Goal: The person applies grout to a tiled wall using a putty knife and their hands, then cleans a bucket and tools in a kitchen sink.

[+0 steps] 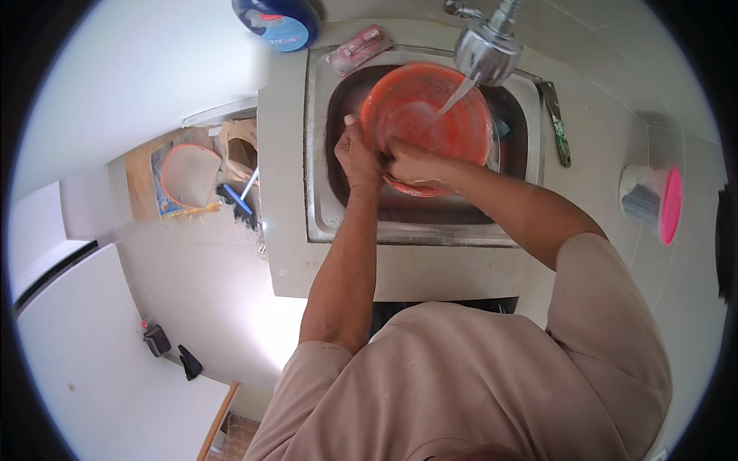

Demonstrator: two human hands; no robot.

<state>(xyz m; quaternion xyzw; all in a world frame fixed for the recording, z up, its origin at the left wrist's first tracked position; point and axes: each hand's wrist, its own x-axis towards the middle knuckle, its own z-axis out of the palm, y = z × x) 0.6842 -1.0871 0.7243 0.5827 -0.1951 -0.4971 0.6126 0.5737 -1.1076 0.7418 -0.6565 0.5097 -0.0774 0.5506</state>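
Note:
An orange basin (461, 142) with whitish smears sits tilted in the steel sink (323, 219). My left hand (359, 160) grips its left rim, thumb up. My right hand (417, 164) reaches over the near side into the basin with its fingers curled against the inner wall; whether anything is in them is hidden. From the chrome tap (489, 52) a stream of water (455, 98) runs into the basin.
A smeared pink block (360, 50) and a putty knife (556, 127) lie at the sink's edges. Behind stands a blue bottle (283, 29). At right is a pink-rimmed container (653, 201). On the floor at left are a round tub (191, 175) and a blue brush (237, 198).

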